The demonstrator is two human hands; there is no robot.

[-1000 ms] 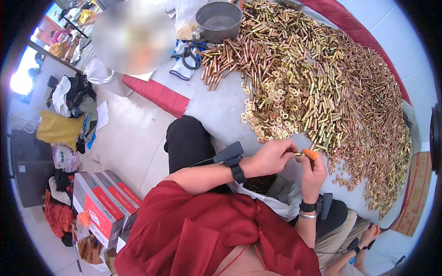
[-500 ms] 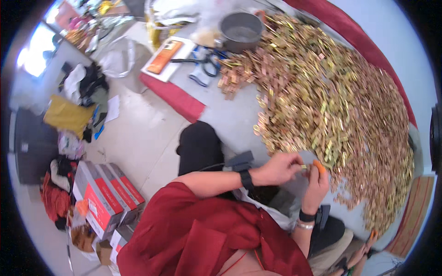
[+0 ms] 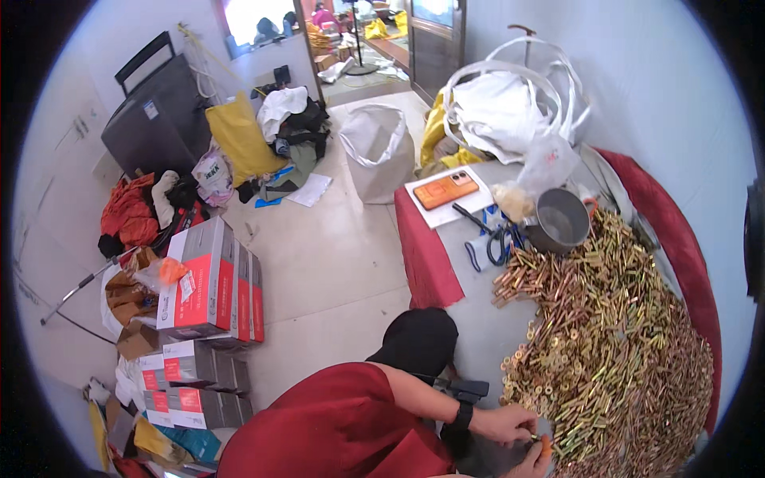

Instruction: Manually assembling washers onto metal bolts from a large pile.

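Observation:
My left hand [image 3: 507,424], with a black band on its wrist, has its fingers closed on a small gold-coloured metal piece [image 3: 533,436]. Close against it, low in the picture, is my right hand [image 3: 527,464], fingers bent together and partly cut off by the lower edge. Something orange [image 3: 546,446] covers or sits at its fingertips; whether this hand also grips a piece is hidden. Just right of both hands spreads a broad pile of small gold and copper-coloured metal sleeves [image 3: 613,350], some showing round open ends.
A grey pot [image 3: 560,221] stands at the pile's far end, near black-handled scissors [image 3: 500,243] and an orange phone [image 3: 446,191] on a white box. A white sack [image 3: 376,155] stands on the floor. Red-and-grey cartons [image 3: 211,279] are stacked left.
The view has swung up and left, showing more of the room and doorway. My hands now appear lower in the picture, still close together; the right forearm has dropped out of sight.

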